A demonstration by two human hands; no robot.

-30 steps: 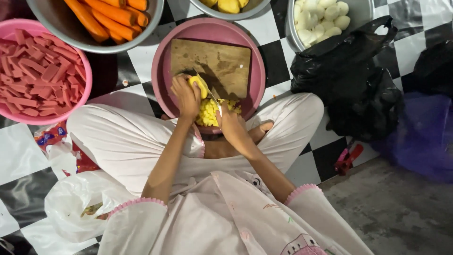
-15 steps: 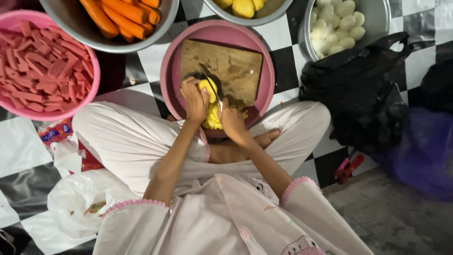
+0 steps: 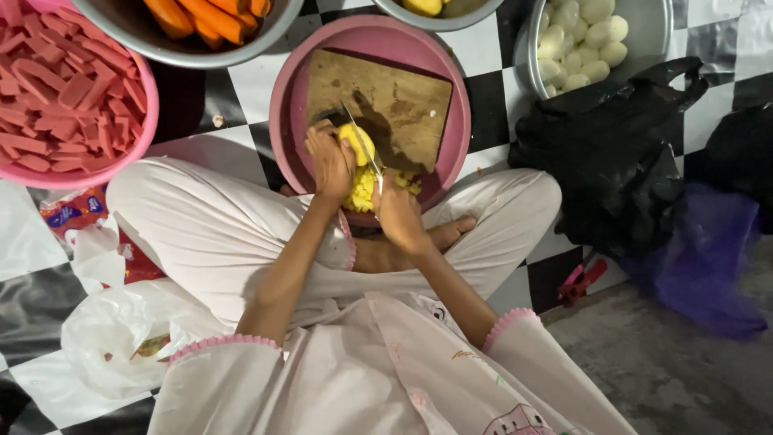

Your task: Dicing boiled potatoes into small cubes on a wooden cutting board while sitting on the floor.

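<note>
Resting under the left hand (image 3: 330,161), potato (image 3: 355,138) meets the right hand (image 3: 396,208)'s knife (image 3: 364,148)

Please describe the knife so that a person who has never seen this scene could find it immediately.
Find the pink basin at the person's knees, with a wooden cutting board inside. At the board's near edge, the left hand steadies a yellow potato. The knife is the thin blade crossing that potato, gripped by the right hand; nothing else there is slim and metallic.

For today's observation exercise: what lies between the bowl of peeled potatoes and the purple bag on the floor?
In the head view, a crumpled black plastic bag fills the stretch between the metal bowl of peeled potatoes and the purple bag.
</note>
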